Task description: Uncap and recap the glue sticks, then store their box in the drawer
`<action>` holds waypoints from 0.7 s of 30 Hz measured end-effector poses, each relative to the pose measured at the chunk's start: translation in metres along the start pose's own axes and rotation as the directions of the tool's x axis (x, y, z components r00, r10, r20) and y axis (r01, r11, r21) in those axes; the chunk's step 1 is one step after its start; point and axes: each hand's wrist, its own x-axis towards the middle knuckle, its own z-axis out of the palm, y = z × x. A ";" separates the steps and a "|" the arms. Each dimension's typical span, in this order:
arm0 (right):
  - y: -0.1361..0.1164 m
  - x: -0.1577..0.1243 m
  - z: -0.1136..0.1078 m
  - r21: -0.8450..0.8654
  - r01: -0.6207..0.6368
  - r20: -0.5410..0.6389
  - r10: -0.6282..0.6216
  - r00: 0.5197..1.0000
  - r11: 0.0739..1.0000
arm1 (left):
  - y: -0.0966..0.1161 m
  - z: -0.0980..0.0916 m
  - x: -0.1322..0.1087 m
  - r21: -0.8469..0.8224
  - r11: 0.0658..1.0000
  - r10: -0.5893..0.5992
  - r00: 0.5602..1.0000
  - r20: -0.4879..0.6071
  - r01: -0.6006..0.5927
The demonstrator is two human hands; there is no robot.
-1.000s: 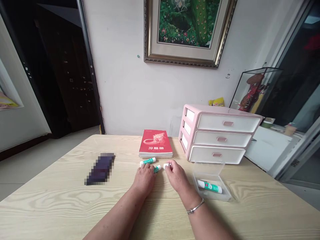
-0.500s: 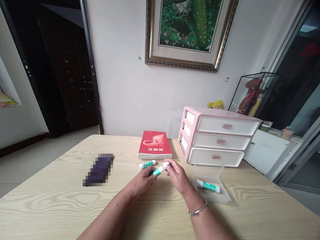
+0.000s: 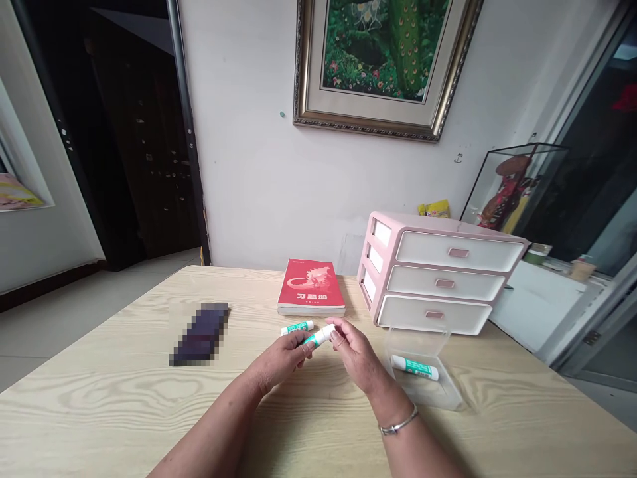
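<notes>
A green-and-white glue stick [image 3: 318, 337] is gripped by its labelled body in my left hand [image 3: 283, 357], closed around it. My right hand [image 3: 354, 350] pinches the white cap [image 3: 328, 329] at the tube's upper right end. Cap and tube are in line; whether the cap is fully seated I cannot tell. Just behind my left fingers lies a second glue stick [image 3: 297, 327] on the table. To the right of my right wrist, a third glue stick [image 3: 415, 367] rests in a clear plastic box [image 3: 450, 392] with its lid raised.
A red book [image 3: 311, 285] lies beyond my hands on the wooden table [image 3: 124, 378]. The pink-and-white drawer unit [image 3: 442, 272] stands at the back right. A dark, pixelated flat object [image 3: 202, 335] lies at the left. Behind is a wall with a framed picture [image 3: 368, 116].
My right fingers have brought the white cap nearer the tube, and the gap between them has narrowed. The whole view has shifted slightly.
</notes>
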 end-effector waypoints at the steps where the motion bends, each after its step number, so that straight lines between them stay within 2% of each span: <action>1: -0.001 -0.001 0.000 -0.007 0.009 0.005 -0.009 1.000 1.000 | 0.000 0.000 0.000 0.002 1.000 0.002 1.000 0.013 -0.002; 12: -0.011 -0.003 0.002 -0.058 0.087 0.082 -0.083 0.993 0.994 | 0.003 -0.001 -0.003 -0.113 0.993 0.033 0.994 0.100 -0.022; 17: -0.007 -0.003 0.003 -0.027 0.015 0.096 -0.012 0.995 1.000 | 0.005 -0.002 -0.005 -0.038 0.999 0.028 0.996 0.089 -0.024; 21: -0.001 -0.002 0.005 -0.105 -0.042 0.056 0.048 0.997 0.994 | 0.010 0.001 -0.007 0.088 0.991 0.092 0.994 0.061 -0.097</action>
